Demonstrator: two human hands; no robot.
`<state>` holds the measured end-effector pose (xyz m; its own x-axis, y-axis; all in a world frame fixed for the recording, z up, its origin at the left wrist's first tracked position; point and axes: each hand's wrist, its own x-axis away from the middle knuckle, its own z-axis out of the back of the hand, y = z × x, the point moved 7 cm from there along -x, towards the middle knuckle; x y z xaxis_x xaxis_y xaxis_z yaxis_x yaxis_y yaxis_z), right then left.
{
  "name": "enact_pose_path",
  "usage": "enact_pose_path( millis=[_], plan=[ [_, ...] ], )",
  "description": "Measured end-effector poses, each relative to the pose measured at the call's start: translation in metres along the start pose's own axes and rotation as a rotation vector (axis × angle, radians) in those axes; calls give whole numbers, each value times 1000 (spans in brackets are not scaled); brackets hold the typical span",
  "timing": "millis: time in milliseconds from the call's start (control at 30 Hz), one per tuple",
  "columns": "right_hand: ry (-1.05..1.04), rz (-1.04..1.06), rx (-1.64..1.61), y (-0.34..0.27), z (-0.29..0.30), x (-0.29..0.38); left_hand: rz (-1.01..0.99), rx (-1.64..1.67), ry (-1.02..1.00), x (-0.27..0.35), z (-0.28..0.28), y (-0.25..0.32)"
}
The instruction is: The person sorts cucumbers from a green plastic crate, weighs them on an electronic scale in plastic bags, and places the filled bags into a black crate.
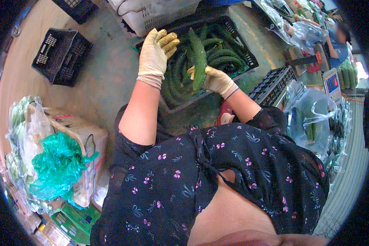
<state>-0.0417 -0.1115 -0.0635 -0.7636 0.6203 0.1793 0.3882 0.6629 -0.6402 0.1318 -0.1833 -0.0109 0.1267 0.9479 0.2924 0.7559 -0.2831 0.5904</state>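
Note:
In the head view my right hand (218, 80), in a pale work glove, grips the lower part of a long green cucumber (198, 53). The cucumber is held lengthwise above a black plastic crate (252, 68) of cucumbers (224, 58). Several cucumbers in the crate are curved, and some lie under my hands. To the left of the held cucumber, my gloved left hand (158, 50) is raised over the crate's left side. It holds nothing, and its fingers are apart and slightly curled.
A black crate (61, 57) stands on the floor at left. Below it, a box (93, 135) bears crumpled green plastic bags (60, 166). At right are a black crate (272, 87), a clear plastic bag (309, 110) and a scale display (332, 84). A person (338, 46) is at far right.

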Motion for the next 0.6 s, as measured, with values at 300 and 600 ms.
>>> enact_pose_path(
  millis=[300,600],
  plan=[
    [-15,265,-518,-44,0,26,24,-787,-502,34,-63,-42],
    [-53,272,-197,-55,-3,39,393,-831,-588,61,-80,-84]
  ],
)
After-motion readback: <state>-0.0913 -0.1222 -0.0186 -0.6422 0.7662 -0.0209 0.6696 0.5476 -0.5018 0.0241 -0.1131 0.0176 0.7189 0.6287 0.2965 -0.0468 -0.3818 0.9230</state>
